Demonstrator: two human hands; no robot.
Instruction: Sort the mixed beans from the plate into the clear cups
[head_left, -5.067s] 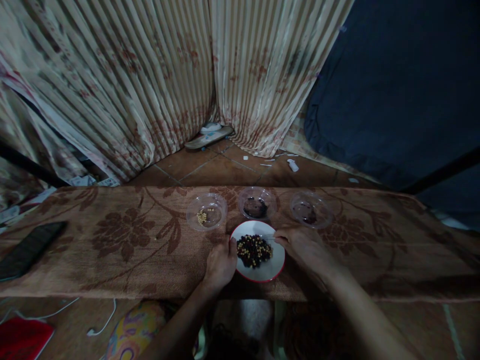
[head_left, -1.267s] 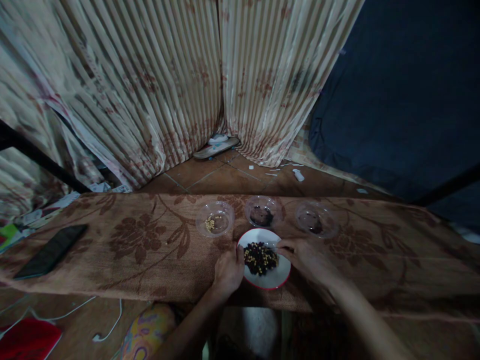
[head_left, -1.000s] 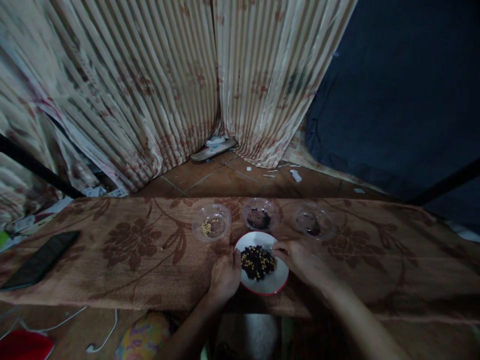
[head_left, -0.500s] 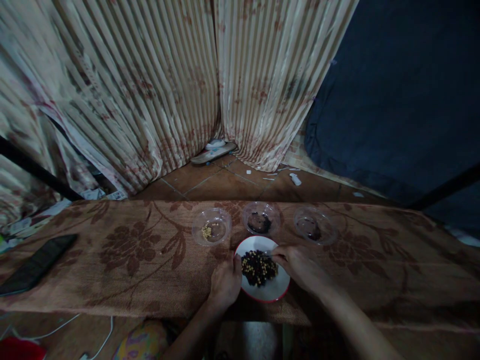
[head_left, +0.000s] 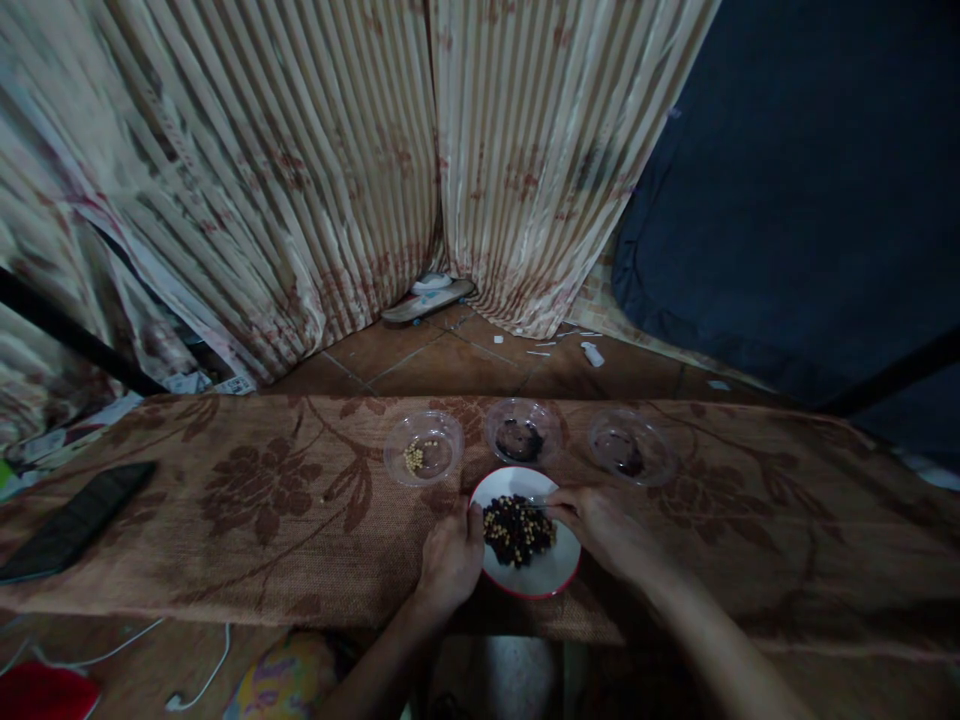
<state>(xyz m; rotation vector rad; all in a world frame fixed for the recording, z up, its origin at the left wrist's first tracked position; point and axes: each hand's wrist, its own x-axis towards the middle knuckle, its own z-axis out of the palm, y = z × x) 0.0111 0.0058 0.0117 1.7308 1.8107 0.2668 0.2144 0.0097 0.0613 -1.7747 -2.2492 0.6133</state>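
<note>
Fingers (head_left: pixel 564 503) of the right hand (head_left: pixel 604 525) pinch 1 thin utensil (head_left: pixel 538 502), long axis running left to the far edge of the mixed pile (head_left: pixel 517 532); left hand (head_left: pixel 451 560) clasps the left rim of the white dish (head_left: pixel 551 572).

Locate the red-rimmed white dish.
The white dish is just right of centre in the head view, between the left hand and the right hand, on the near side of the middle clear bowl.
</note>
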